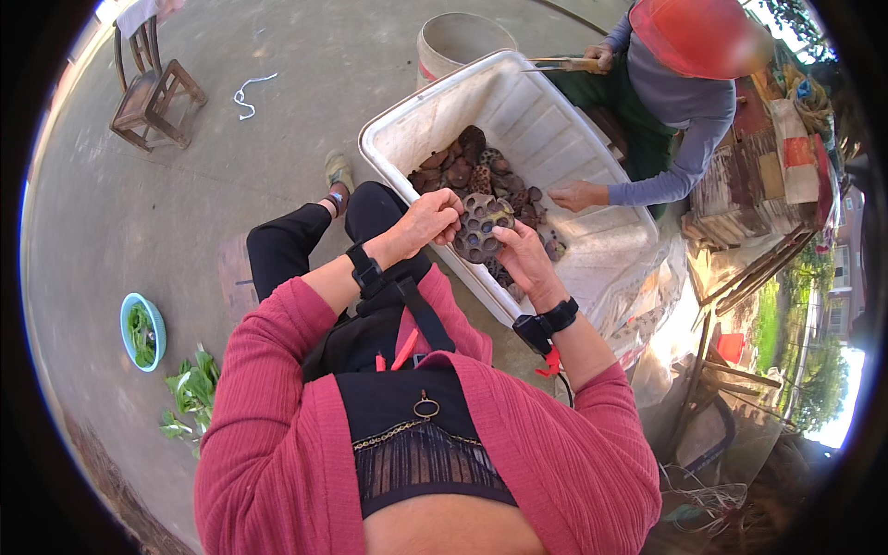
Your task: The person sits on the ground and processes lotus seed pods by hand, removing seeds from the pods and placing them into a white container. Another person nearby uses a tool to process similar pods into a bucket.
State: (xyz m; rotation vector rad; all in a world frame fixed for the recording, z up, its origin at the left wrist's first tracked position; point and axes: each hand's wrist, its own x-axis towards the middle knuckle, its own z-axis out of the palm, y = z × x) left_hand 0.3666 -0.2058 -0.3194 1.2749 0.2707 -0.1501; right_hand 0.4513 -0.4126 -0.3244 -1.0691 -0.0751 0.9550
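A dried brown lotus seed pod (479,225) faces up between my hands, with dark seeds showing in several of its holes. My right hand (525,258) grips its right side, the thumb pressed on top near a seed. At the pod's left edge is my left hand (427,222), its fingers bent together; whether they pinch the rim or a seed cannot be made out. Beneath both hands stands a large white plastic tub (562,132). More brown lotus pods (454,170) lie heaped along its left side, some overlapping.
Across the tub sits a person in a red hat (683,38), one hand (579,195) inside it, the other holding a wooden-handled tool (583,65). A bucket (465,41) stands behind. Leafy greens (191,388), a blue basket (161,333) and a wooden chair (156,97) are leftward.
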